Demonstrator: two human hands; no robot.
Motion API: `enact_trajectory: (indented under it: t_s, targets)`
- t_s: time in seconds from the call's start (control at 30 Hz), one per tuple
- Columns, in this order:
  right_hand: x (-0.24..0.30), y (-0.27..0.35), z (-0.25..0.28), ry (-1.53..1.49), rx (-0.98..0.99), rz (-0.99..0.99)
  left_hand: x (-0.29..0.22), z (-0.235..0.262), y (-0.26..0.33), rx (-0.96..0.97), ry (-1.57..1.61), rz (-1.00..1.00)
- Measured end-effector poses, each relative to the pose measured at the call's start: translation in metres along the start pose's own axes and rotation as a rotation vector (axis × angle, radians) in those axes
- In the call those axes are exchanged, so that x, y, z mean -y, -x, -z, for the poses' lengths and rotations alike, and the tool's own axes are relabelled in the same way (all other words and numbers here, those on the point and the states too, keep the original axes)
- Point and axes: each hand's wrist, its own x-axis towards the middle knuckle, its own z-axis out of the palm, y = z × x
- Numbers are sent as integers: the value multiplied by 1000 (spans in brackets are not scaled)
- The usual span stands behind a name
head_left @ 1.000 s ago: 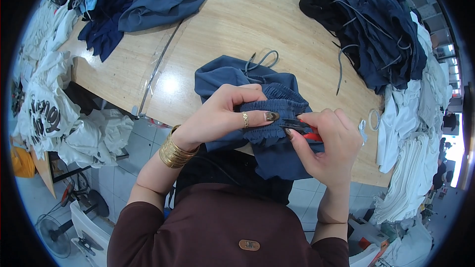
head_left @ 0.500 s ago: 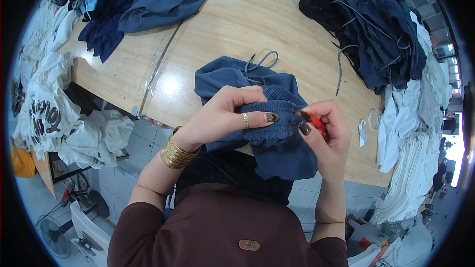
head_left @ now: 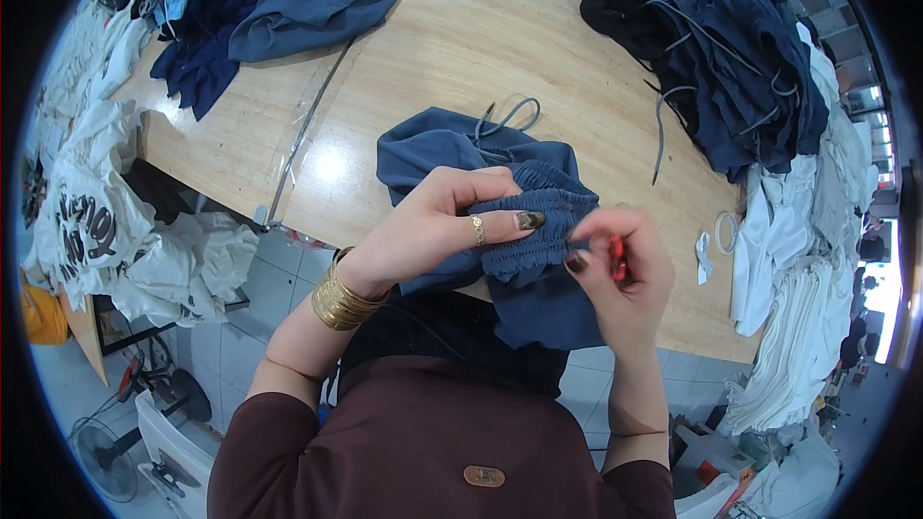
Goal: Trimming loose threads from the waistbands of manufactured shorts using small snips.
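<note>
At woodgrain table [head_left: 461, 48], puckered blue waistband [head_left: 551, 252]

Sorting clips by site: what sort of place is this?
Probably a garment workshop. A pile of dark blue garments with drawcords lies on the wooden table, folded white cloth is stacked at right, and the left hand grips a blue garment's gathered waistband.

A pale wooden table [head_left: 471, 38] carries a blue garment [head_left: 418, 154], left and right clothes piles, the left pile [head_left: 308, 19] partly overhanging, the right pile [head_left: 740, 67] corded.
</note>
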Motion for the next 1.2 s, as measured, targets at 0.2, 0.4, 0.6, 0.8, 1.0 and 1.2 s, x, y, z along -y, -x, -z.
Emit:
enact_trajectory:
  t_s: [0.2, 0.4, 0.6, 0.8, 1.0, 1.2]
  targets:
    - [8, -4, 16, 450, 24, 137, -1, 1, 0, -19, -40, -11]
    - [13, -5, 22, 712, 146, 281, -7, -2, 0, -28, -28, 14]
    - [11, -7, 18, 701, 152, 285, -5, 0, -1, -4, -85, -7]
    - [11, -7, 17, 746, 164, 310, -2, -1, 0, -10, -46, -9]
    - [10, -5, 18, 747, 111, 265, -3, -4, -1, -50, 9, 14]
    - [6, -7, 17, 719, 77, 262, 1, 3, 0, 39, -54, -33]
